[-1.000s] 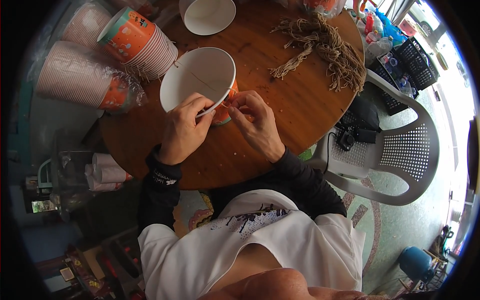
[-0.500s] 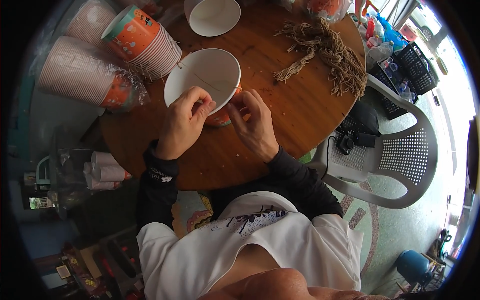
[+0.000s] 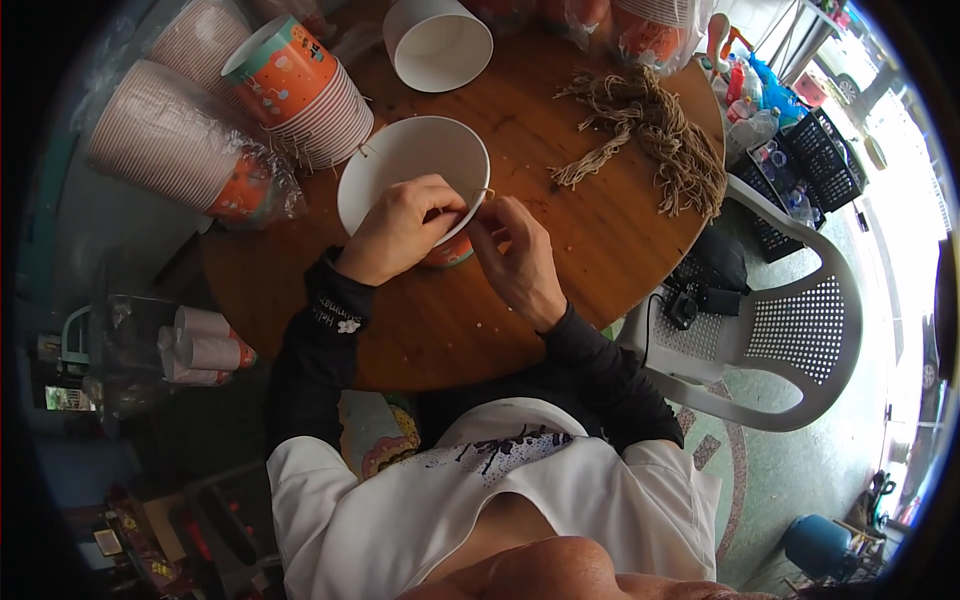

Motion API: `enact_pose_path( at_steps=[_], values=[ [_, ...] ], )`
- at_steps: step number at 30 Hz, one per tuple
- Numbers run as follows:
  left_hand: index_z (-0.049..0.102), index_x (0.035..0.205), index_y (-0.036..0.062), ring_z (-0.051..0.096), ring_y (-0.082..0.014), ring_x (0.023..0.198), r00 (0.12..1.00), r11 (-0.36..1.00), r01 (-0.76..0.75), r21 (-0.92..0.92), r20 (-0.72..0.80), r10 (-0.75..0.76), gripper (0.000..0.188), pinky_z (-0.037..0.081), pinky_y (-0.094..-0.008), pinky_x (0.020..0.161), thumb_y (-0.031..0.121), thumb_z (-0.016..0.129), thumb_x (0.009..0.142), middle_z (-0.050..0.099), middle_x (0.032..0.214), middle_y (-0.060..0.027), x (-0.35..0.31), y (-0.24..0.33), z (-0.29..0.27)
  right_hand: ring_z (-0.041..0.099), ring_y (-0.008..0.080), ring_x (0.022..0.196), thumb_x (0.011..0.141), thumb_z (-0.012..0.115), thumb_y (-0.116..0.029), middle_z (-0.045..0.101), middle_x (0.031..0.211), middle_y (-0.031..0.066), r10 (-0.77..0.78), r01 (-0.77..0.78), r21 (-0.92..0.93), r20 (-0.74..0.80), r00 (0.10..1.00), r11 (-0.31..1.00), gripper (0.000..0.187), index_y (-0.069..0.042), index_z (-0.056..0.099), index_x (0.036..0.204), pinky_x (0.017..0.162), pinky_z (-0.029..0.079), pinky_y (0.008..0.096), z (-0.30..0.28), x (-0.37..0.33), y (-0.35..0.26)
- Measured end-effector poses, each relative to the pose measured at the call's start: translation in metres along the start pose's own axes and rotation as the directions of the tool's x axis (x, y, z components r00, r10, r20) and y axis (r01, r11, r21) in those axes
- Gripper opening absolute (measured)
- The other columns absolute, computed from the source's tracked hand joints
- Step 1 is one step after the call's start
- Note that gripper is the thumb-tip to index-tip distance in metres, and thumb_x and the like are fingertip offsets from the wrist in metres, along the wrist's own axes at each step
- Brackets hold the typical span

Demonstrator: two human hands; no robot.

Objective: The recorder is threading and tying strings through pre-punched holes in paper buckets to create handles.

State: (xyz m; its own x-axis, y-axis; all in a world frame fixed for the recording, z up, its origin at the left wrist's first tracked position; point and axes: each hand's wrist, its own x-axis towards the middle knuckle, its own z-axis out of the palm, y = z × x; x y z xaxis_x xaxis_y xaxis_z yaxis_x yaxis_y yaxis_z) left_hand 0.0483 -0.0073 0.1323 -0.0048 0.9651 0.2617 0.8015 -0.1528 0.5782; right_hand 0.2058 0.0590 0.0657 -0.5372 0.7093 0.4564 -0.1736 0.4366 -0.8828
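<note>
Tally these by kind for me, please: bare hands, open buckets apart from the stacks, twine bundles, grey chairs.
Left hand and right hand: 2 bare hands
Near bucket and far bucket: 2 open buckets
Twine bundle: 1
Grey chair: 1
Total: 6

Round tub (image 3: 385, 165) of smooth, matt white paper inside, printed orange outside. Rough, fibrous brown twine (image 3: 655, 140). Table (image 3: 580, 245) of smooth wood with a soft sheen. Glossy, crinkled clear plastic film (image 3: 268, 170) over stacked paper tubs (image 3: 165, 140). Smooth grey plastic chair (image 3: 848, 325); matt black cloth sleeves (image 3: 312, 370).
</note>
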Motion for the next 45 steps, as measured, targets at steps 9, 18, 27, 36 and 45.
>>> enact_pose_path(
  at_steps=[9, 18, 27, 36, 45],
  values=[
    [0.06, 0.084, -0.0002, 0.064, -0.0283, 0.071, 0.999, 0.999, -0.026, -0.025, -0.043, 0.025, 0.007, 0.05, -0.036, 0.064, 0.002, 0.065, 0.08, 0.062, 0.081, -0.014, -0.012, 0.006, -0.006, 0.058, 0.0286, 0.079, 0.076, 0.065, -0.005, 0.056, 0.085, 0.0088, -0.477, 0.424, -0.525, 0.038, 0.878, 0.738, 0.018, -0.007, 0.059, 0.093, 0.068, 0.049, 0.0388, -0.025, 0.046, -0.021],
    [0.06, 0.095, 0.0015, 0.063, -0.028, 0.071, 0.914, 0.997, -0.065, 0.05, -0.399, 0.08, 0.014, 0.052, -0.034, 0.066, -0.004, 0.062, 0.082, 0.059, 0.082, -0.0123, -0.036, -0.006, -0.013, 0.06, 0.0315, 0.075, 0.082, 0.069, -0.015, 0.067, 0.079, 0.0101, -0.202, 0.278, -0.174, 0.359, 0.911, 0.945, 0.011, -0.007, 0.067, 0.088, 0.078, 0.048, 0.0369, -0.003, 0.057, -0.037],
    [0.058, 0.098, 0.0004, 0.066, -0.016, 0.072, 0.799, 0.959, -0.037, -0.281, -0.584, -0.141, 0.006, 0.051, -0.0277, 0.062, 0.004, 0.055, 0.096, 0.064, 0.087, -0.0084, -0.051, -0.029, -0.006, 0.062, 0.0213, 0.081, 0.082, 0.071, -0.01, 0.07, 0.083, 0.0065, -0.233, 0.338, -0.316, 0.326, 0.916, 0.886, 0.014, -0.006, 0.07, 0.095, 0.07, 0.053, 0.0318, 0.021, 0.048, -0.032],
    [0.061, 0.108, -0.0002, 0.067, -0.0141, 0.086, 0.845, 0.998, -0.032, -0.051, -0.535, 0.0, 0.017, 0.05, -0.0284, 0.077, 0.003, 0.059, 0.092, 0.068, 0.097, -0.008, -0.063, -0.014, -0.008, 0.07, 0.0144, 0.076, 0.088, 0.06, 0.001, 0.071, 0.087, 0.0082, -0.103, 0.148, -0.196, 0.223, 0.969, 0.969, 0.011, -0.001, 0.064, 0.098, 0.068, 0.055, 0.0258, 0.033, 0.042, -0.028],
    [0.071, 0.087, 0.0096, 0.066, -0.0208, 0.075, 0.891, 0.998, 0.024, -0.066, -0.451, -0.051, 0.011, 0.039, -0.0351, 0.092, 0.02, 0.071, 0.085, 0.069, 0.079, -0.0049, -0.054, -0.026, -0.006, 0.069, 0.0152, 0.08, 0.082, 0.057, 0.007, 0.068, 0.089, 0.0093, -0.181, 0.227, -0.21, 0.218, 0.959, 0.951, 0.019, 0.001, 0.064, 0.099, 0.068, 0.056, 0.027, 0.038, 0.047, -0.046]
  ],
)
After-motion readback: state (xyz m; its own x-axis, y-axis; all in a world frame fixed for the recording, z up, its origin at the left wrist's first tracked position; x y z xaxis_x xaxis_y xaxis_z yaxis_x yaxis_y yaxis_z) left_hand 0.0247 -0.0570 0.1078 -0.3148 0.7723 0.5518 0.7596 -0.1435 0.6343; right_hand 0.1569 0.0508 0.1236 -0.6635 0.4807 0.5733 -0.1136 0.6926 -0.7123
